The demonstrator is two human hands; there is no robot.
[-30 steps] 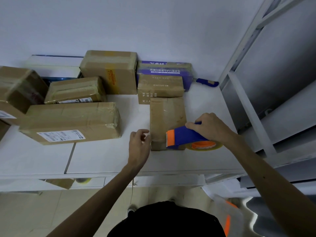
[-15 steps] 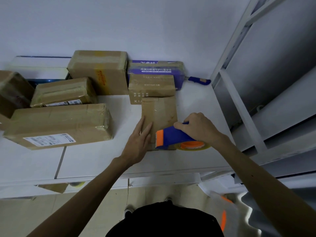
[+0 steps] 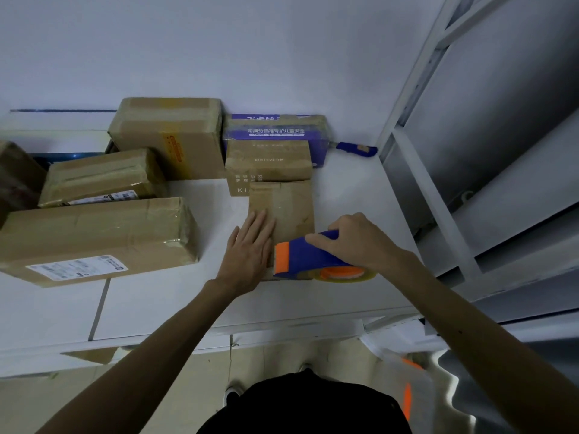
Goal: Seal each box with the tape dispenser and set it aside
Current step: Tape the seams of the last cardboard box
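Purple box (image 3: 275, 131) at back — white Chinese txt; small brown box (image 3: 266, 166) — "KI", rest illegible.

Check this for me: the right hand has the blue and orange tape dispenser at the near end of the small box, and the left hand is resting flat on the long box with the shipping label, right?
Not quite. The head view shows the left hand flat on the small box itself, beside the tape dispenser, not on the long labelled box, which lies apart to its left. The right hand does hold the dispenser at the box's near end.

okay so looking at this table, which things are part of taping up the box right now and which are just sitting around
In use:
small flat brown cardboard box
blue and orange tape dispenser
left hand
right hand

Lying about:
long brown labelled box
purple printed box
blue-handled tool
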